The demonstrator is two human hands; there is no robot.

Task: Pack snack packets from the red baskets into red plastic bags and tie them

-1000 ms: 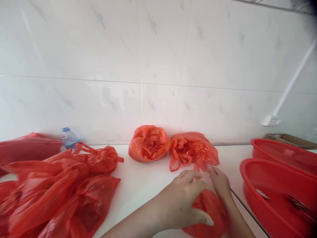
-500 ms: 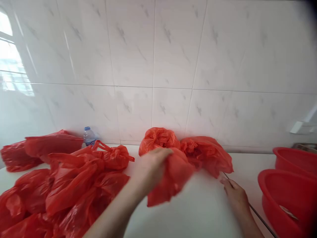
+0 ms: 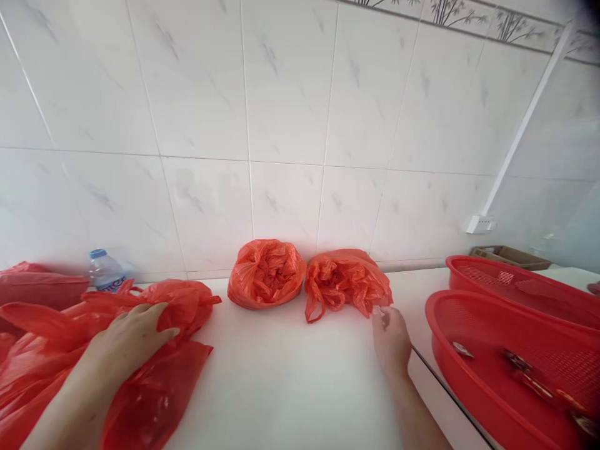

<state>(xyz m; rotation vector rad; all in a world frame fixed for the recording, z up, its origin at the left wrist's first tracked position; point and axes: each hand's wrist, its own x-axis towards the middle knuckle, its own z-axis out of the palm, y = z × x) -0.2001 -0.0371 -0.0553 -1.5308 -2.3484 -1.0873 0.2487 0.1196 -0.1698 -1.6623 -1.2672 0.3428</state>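
My left hand [image 3: 126, 340] lies flat, fingers apart, on a heap of red plastic bags [image 3: 154, 381] at the left of the white counter [image 3: 290, 381]. Over to the right my right hand [image 3: 390, 340] rests on the counter with its fingertips touching the edge of a rolled-open red bag [image 3: 347, 281]. Beside that bag stands a second rolled-open red bag [image 3: 267, 274], both against the tiled wall.
Two red plastic baskets [image 3: 497, 375] are stacked at the right, the near one holding several small items. A small water bottle [image 3: 104, 272] stands behind the bag heap. A brown tray [image 3: 509, 256] sits far right near a wall socket [image 3: 479, 223].
My left hand carried a red bag from the centre over to the heap on the left and set it down. My right hand stayed near the right-hand open bag.
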